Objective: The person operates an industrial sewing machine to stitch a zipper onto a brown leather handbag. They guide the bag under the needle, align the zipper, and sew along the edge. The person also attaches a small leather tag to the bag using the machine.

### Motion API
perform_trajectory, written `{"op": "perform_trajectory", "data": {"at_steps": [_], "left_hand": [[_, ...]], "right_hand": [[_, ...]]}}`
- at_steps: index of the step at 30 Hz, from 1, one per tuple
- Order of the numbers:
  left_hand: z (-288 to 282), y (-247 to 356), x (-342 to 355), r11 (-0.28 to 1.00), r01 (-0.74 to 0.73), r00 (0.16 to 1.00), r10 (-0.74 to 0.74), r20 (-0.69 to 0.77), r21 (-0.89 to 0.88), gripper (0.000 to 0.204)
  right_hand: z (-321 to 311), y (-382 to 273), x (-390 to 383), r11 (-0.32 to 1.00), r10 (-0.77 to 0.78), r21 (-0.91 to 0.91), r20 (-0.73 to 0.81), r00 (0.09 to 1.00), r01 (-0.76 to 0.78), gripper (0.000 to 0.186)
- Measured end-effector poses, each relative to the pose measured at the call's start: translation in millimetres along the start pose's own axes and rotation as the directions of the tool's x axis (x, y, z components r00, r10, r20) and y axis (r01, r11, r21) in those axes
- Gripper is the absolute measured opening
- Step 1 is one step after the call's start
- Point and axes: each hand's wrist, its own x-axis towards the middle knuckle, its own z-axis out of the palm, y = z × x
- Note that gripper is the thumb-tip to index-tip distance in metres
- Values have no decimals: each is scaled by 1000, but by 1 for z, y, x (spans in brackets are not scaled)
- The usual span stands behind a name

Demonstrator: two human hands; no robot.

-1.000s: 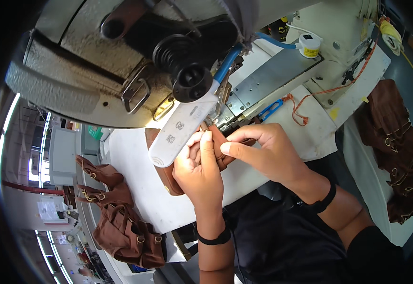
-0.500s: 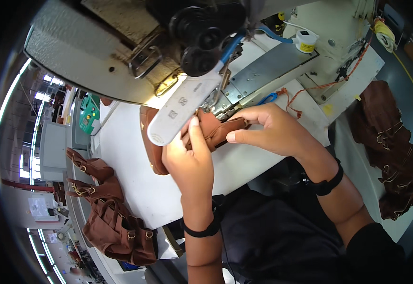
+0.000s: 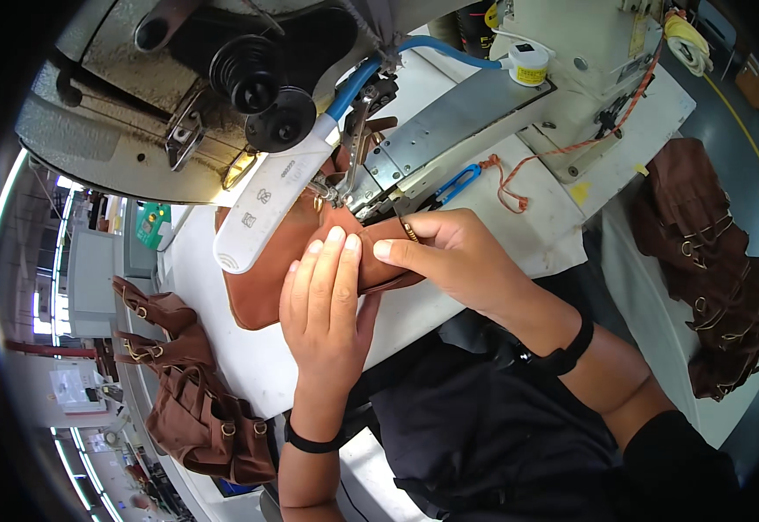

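A brown leather bag (image 3: 266, 278) lies on the white work table under the sewing machine's head. Its upper part is at the needle and presser foot (image 3: 338, 193), partly hidden by the white lamp arm. My left hand (image 3: 323, 287) rests on the bag with fingers stretched over the leather, its thumb at the bag's near edge. On the other side, my right hand (image 3: 449, 257) pinches the bag's right edge between thumb and fingers, beside a zipper (image 3: 410, 230). The fingertips behind that edge are partly hidden.
The sewing machine's metal arm (image 3: 449, 130) runs to the upper right. Blue thread snips (image 3: 460, 184) with an orange cord lie beside it. Several brown bags (image 3: 210, 418) stand at the left; more brown pieces with buckles (image 3: 701, 270) lie at the right.
My left hand has gone from pinching the bag near the needle to lying flatter over it. More of the bag's front shows. The whole view has shifted, moving the machine leftward in the picture.
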Motion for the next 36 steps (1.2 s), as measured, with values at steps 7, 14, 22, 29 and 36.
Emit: {"op": "perform_trajectory", "data": {"at_steps": [7, 14, 22, 29, 36], "left_hand": [[17, 3, -2, 998, 43, 986, -36, -161, 38, 42], [7, -4, 4, 993, 69, 983, -83, -163, -94, 43], [8, -9, 13, 980, 101, 987, -120, -105, -173, 60], [7, -14, 16, 978, 94, 987, -116, -110, -188, 63], [16, -24, 12, 977, 90, 987, -113, -110, -192, 68]], "right_hand": [[9, -12, -3, 998, -63, -23, -76, 995, 61, 18], [11, -32, -6, 990, 11, -138, 11, 1000, -10, 24], [17, -34, 9, 1000, 29, 2, -41, 999, -29, 23], [17, -28, 15, 965, -112, -253, -139, 984, 74, 25], [24, -31, 21, 837, -235, -542, -235, 943, 73, 37]]}}
